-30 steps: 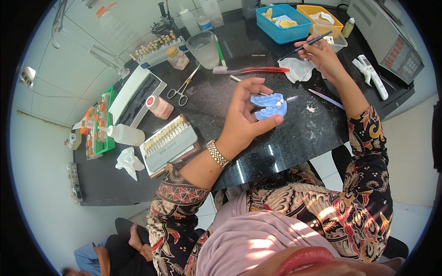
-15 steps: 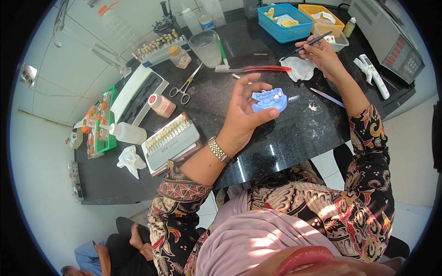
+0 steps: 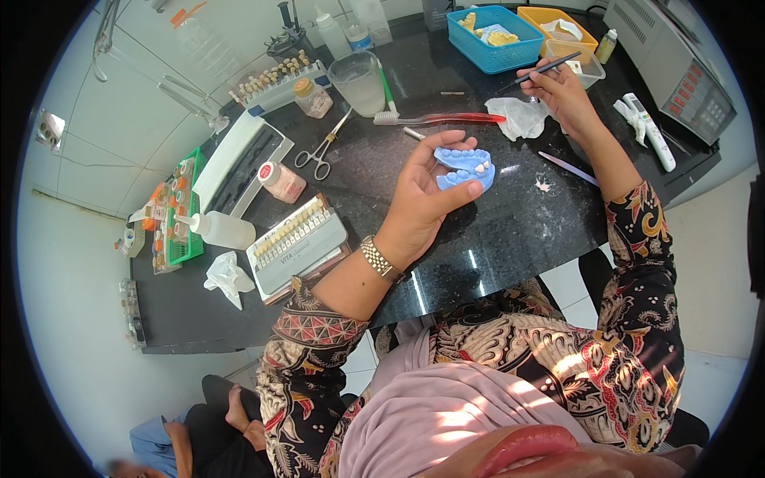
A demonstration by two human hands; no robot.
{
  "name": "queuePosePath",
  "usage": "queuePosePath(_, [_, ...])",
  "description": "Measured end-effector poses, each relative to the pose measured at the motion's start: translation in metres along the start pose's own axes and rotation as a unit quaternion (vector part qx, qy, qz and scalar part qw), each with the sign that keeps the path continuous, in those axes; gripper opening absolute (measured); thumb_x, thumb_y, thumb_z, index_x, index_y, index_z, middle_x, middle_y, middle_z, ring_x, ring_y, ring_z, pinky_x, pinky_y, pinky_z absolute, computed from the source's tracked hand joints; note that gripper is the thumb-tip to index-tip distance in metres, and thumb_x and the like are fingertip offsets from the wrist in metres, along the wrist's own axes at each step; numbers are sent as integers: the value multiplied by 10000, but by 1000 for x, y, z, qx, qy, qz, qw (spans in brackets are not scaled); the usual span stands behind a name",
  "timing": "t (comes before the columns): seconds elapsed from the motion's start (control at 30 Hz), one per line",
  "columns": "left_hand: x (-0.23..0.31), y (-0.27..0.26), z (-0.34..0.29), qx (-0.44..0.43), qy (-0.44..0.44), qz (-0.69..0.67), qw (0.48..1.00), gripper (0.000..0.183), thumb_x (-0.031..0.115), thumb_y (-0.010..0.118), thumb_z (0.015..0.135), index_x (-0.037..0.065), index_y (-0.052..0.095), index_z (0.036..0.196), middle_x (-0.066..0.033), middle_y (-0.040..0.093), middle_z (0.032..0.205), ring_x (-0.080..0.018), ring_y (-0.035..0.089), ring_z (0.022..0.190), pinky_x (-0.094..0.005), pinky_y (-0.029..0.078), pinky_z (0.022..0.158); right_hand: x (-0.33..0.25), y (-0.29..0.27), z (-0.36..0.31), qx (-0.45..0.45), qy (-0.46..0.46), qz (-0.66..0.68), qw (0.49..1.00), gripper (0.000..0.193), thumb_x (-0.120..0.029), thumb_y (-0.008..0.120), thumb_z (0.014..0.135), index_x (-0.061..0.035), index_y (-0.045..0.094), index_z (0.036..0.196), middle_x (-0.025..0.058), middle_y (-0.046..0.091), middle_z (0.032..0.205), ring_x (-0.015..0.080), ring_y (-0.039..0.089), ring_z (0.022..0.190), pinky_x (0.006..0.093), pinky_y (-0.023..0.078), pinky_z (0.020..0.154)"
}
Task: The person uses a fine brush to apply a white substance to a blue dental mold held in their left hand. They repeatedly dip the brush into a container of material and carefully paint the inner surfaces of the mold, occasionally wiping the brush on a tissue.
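Observation:
My left hand [image 3: 421,197] grips a blue dental cast [image 3: 472,182], its fingers behind and its thumb over the near edge. Small white tooth pieces [image 3: 481,168] sit on the cast's right part. Over to the right, my right hand [image 3: 567,97] pinches a thin dark brush-like tool [image 3: 555,66] between thumb and fingers, above a crumpled white tissue [image 3: 518,118]. The tool's lower tip is too fine to make out. Left of the tissue lies a toothbrush [image 3: 450,118] with a red handle, apart from both hands.
A purple-grey pointed tool [image 3: 567,167] and white residue [image 3: 543,186] lie on the dark table. Scissor-like forceps [image 3: 320,153], a tooth shade guide [image 3: 296,245], a pink-filled jar [image 3: 281,182] and a cloudy cup [image 3: 357,86] stand or lie leftward. A blue basket [image 3: 492,56] is at the back.
The blue cast has turned slightly in my left hand, showing more of its arch. My right hand has shifted slightly to the right with the tool, whose tip has lifted from the tissue.

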State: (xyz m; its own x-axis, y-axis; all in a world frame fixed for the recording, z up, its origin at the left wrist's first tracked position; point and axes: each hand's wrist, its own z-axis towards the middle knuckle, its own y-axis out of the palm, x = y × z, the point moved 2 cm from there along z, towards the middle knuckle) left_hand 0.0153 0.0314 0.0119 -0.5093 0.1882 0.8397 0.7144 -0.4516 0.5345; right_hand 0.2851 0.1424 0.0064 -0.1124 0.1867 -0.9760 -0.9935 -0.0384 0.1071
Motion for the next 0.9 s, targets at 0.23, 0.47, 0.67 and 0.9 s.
queuePosePath(0.23, [-1,0,-3,26,-9,-23,999,595,50,667,797,41,367,1311,-159,431,1318,-220,475,1191,-324,390,1028,1,3,1,7,11,-16,1000,210,-70,554,899,-30,405,1041,188,596,1043,192,607,902,314,494,856])
queuePosePath(0.47, [-2,-1,-1,58,-3,-42,997,536,267,588,882,-1,364,1288,-154,428,1294,-251,467,1206,-325,397,1028,-12,-10,4,-3,-82,-80,993,204,-126,572,904,-17,474,1047,120,603,1037,141,601,863,280,487,822])
queuePosePath(0.67, [-4,-6,3,29,-29,-63,997,698,583,422,891,-5,357,1262,-134,432,1250,-285,460,1218,-334,405,1032,-51,-85,-7,55,-170,143,973,233,-226,519,939,-78,449,1105,92,594,954,168,594,831,298,491,759])
queuePosePath(0.9, [-7,-3,-2,35,-11,-91,995,594,412,529,910,-37,365,1262,-148,485,1240,-260,503,1169,-330,404,1020,-35,9,-128,70,32,31,997,244,-108,528,925,-24,395,1112,181,602,1023,174,607,858,283,486,789])
